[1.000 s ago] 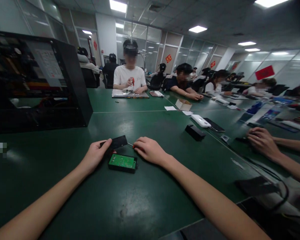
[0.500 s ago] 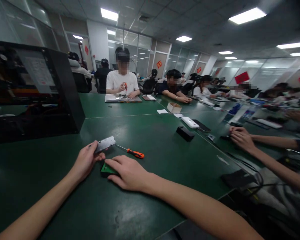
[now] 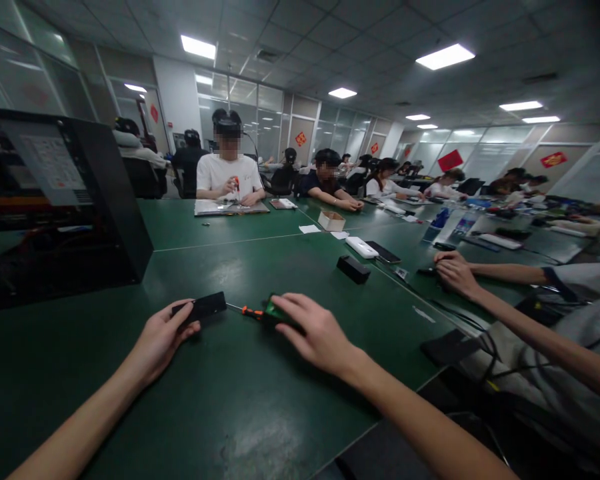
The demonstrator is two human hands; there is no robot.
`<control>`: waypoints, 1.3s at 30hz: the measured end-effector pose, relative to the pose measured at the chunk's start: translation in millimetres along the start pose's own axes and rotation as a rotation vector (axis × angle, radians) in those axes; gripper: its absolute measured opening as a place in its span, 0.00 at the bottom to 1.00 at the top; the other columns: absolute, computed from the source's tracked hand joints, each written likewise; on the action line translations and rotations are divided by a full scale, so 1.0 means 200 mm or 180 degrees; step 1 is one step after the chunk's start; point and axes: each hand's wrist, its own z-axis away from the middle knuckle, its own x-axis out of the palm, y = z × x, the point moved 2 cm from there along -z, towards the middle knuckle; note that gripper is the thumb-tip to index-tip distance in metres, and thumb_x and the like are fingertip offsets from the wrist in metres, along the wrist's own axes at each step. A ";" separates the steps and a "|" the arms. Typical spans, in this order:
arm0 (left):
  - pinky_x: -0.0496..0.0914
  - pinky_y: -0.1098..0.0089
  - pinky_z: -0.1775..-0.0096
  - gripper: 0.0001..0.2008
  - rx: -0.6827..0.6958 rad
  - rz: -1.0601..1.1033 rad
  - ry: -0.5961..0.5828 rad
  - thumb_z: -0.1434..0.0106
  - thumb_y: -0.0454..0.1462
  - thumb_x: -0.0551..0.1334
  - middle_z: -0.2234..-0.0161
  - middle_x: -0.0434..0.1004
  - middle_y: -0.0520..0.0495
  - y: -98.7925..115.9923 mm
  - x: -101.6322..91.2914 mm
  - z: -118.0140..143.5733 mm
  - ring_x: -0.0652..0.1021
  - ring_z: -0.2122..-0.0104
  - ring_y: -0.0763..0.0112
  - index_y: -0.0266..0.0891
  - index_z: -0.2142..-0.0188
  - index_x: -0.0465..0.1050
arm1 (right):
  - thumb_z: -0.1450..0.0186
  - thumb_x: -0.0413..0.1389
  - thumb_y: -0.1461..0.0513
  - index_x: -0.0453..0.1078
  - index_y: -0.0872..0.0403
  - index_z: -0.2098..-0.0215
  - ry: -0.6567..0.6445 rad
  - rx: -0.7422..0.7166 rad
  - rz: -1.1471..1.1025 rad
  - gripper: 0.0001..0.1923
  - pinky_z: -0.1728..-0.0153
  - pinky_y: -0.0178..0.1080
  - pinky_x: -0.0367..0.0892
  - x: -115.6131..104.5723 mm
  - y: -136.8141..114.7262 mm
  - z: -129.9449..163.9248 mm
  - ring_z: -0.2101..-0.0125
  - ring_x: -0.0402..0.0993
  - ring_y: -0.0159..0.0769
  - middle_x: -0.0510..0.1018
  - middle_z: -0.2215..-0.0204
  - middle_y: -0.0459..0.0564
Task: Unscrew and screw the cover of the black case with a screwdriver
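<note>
Fingers and thumb of my left hand [image 3: 161,340] are closed on a flat, dark rectangular plate [image 3: 207,309], held just above the table. My right hand [image 3: 316,327] grips a black box with a green circuit board [image 3: 274,309]; its palm hides much of the box. Between the two hands lies a screwdriver [image 3: 251,313] with an orange and black handle. Its shaft points left toward the plate, and the end of its handle is hidden at the black box.
A black computer case [image 3: 65,207] stands on the green table [image 3: 220,400] at the left. Farther right are a small black block [image 3: 353,269], a white device [image 3: 361,248] and an open carton [image 3: 331,221]. A co-worker's hands [image 3: 455,275] are at the right.
My right hand has carried the black box with the green board to the right, against the screwdriver handle. The plate in my left hand now shows a dark face instead of a silvery one.
</note>
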 end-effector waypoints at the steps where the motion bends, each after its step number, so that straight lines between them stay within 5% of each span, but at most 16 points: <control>1: 0.77 0.80 0.74 0.11 -0.0012 -0.0033 -0.0011 0.40 0.30 0.70 0.73 0.79 0.49 0.00 0.00 0.00 0.80 0.78 0.75 0.33 0.58 0.74 | 0.27 0.50 0.56 0.62 0.50 0.34 0.0147 0.0280 0.0195 0.24 0.43 0.47 0.69 -0.08 0.10 0.06 0.44 0.71 0.42 0.72 0.42 0.57; 7: 0.77 0.80 0.73 0.11 0.0032 -0.0102 -0.0175 0.38 0.29 0.68 0.75 0.79 0.49 -0.01 0.05 0.04 0.80 0.78 0.75 0.32 0.56 0.74 | 0.28 0.50 0.53 0.65 0.54 0.36 0.0487 0.1552 0.1779 0.25 0.50 0.50 0.72 -0.49 0.71 0.43 0.49 0.75 0.50 0.74 0.44 0.59; 14: 0.78 0.78 0.69 0.16 0.0131 -0.0061 -0.0389 0.42 0.31 0.71 0.71 0.82 0.46 -0.06 0.06 0.05 0.83 0.74 0.72 0.32 0.55 0.72 | 0.27 0.45 0.54 0.65 0.57 0.37 -0.0080 0.2239 0.2630 0.26 0.61 0.48 0.74 -0.50 0.95 0.67 0.59 0.78 0.50 0.78 0.51 0.63; 18: 0.79 0.73 0.63 0.16 0.0215 -0.0088 -0.0661 0.41 0.34 0.71 0.67 0.83 0.43 -0.09 0.08 0.08 0.85 0.68 0.66 0.33 0.55 0.72 | 0.28 0.45 0.54 0.69 0.58 0.41 0.0367 0.1882 0.2874 0.24 0.48 0.61 0.66 -0.48 0.90 0.63 0.50 0.74 0.57 0.75 0.48 0.65; 22: 0.78 0.68 0.59 0.14 0.0390 -0.0692 -0.1284 0.39 0.43 0.69 0.65 0.84 0.41 -0.13 0.17 0.17 0.84 0.64 0.62 0.34 0.60 0.75 | 0.29 0.49 0.51 0.69 0.54 0.42 0.0799 0.1200 0.1313 0.23 0.42 0.56 0.64 -0.38 0.61 0.43 0.43 0.69 0.52 0.73 0.44 0.62; 26: 0.76 0.64 0.59 0.12 0.1009 -0.1436 -0.1704 0.34 0.44 0.63 0.66 0.82 0.42 -0.16 0.26 0.28 0.82 0.64 0.61 0.37 0.62 0.79 | 0.24 0.42 0.52 0.63 0.51 0.35 -0.0442 0.0850 -0.1018 0.24 0.49 0.44 0.73 -0.08 0.15 0.13 0.48 0.75 0.40 0.74 0.43 0.57; 30: 0.74 0.62 0.50 0.09 0.1682 -0.1675 -0.1453 0.32 0.40 0.61 0.59 0.82 0.42 -0.17 0.28 0.31 0.80 0.56 0.59 0.42 0.62 0.80 | 0.24 0.43 0.55 0.62 0.50 0.33 -0.0990 0.0160 -0.1705 0.24 0.37 0.45 0.64 0.18 -0.17 -0.08 0.39 0.68 0.37 0.72 0.39 0.53; 34: 0.75 0.62 0.51 0.10 0.1412 -0.1383 -0.1001 0.34 0.42 0.62 0.57 0.80 0.41 -0.19 0.24 0.28 0.80 0.55 0.58 0.42 0.55 0.76 | 0.24 0.45 0.58 0.63 0.47 0.33 -0.0804 0.0261 -0.1546 0.22 0.40 0.44 0.67 0.19 -0.13 -0.08 0.43 0.72 0.36 0.75 0.43 0.51; 39: 0.75 0.63 0.55 0.15 0.1055 -0.1346 -0.0613 0.36 0.43 0.62 0.61 0.80 0.41 -0.19 0.21 0.23 0.82 0.60 0.59 0.38 0.54 0.73 | 0.26 0.49 0.55 0.70 0.49 0.39 0.0050 0.0879 -0.0029 0.20 0.44 0.45 0.70 -0.21 0.32 0.14 0.45 0.74 0.41 0.76 0.44 0.53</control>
